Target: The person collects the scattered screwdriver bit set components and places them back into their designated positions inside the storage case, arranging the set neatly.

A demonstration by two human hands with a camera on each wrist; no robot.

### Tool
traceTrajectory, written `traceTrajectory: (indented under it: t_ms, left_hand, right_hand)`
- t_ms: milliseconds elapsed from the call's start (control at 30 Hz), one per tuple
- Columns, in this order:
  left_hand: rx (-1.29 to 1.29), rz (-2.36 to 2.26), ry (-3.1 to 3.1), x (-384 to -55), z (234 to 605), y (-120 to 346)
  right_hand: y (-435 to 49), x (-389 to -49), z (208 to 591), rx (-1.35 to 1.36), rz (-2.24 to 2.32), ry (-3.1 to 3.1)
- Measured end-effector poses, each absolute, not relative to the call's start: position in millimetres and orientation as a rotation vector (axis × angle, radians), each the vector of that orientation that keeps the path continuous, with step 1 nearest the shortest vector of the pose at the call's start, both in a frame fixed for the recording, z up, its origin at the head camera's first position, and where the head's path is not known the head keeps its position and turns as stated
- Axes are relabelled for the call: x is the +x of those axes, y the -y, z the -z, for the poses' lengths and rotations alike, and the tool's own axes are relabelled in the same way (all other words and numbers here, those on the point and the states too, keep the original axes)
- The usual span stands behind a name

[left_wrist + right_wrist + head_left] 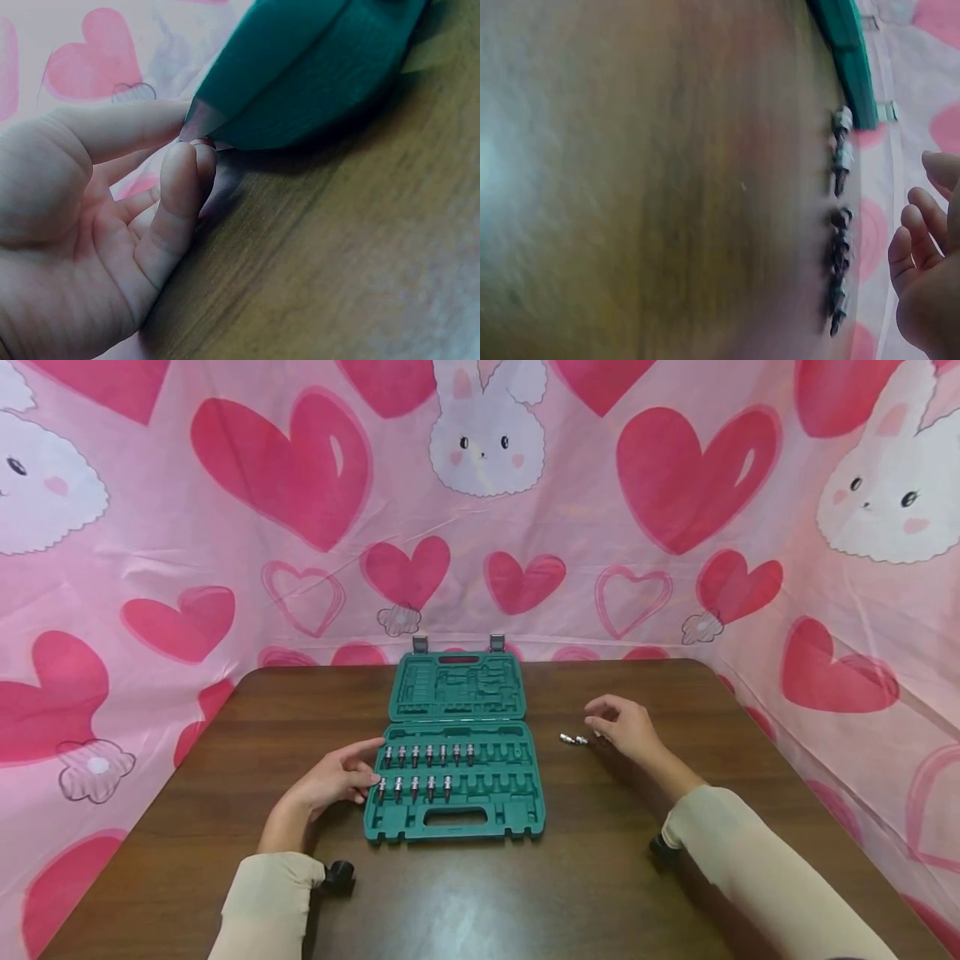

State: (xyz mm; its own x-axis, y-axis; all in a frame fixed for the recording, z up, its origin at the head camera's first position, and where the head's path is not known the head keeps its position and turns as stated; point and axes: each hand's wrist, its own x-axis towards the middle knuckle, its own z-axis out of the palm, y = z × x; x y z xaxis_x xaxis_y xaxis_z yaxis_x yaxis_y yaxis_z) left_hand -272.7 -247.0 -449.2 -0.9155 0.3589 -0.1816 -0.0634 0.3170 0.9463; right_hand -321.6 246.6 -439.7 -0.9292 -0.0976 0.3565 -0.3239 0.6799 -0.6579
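A green socket case [457,822] lies unfolded on the wooden table, with two rows of bit sockets [415,788] standing in its near half. My left hand [337,781] holds the left edge of this half, thumb and forefinger over the rim. In the left wrist view its fingertips meet the corner of the case [300,82]. To the right of the case, loose bit sockets [573,739] lie on the wood; the right wrist view shows several of them [841,240] in a line. Just beside them hovers my right hand [626,727], fingers loosely bent, nothing in them.
The raised lid [459,685] has moulded recesses and two latches [497,642] at its far edge. At the right of both socket rows, slots [498,783] stand without bits. A pink cloth [480,527] with hearts and rabbits hangs behind the brown table [465,902].
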Motion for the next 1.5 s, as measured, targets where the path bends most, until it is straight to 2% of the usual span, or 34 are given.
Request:
traceTrajectory:
  t_ms: [233,633,1100,1500]
  left_hand:
    - [0.26,-1.624,-2.228,-274.8,449.3,245.9]
    - [0.255,-1.643,-2.216,-273.7,446.3,244.6]
    - [0.278,-1.646,-2.207,-273.3,445.3,244.9]
    - [0.267,-1.644,-2.211,-273.5,447.6,247.4]
  right_hand:
    - [-269.0,-325.3,439.2,0.232,-1.116,2.553]
    - [-291.9,-327.5,444.9,0.219,-1.098,2.628]
    - [-314.1,-326.4,453.5,0.384,-0.949,2.832]
    - [-322.8,-324.0,453.8,0.378,-1.032,2.949]
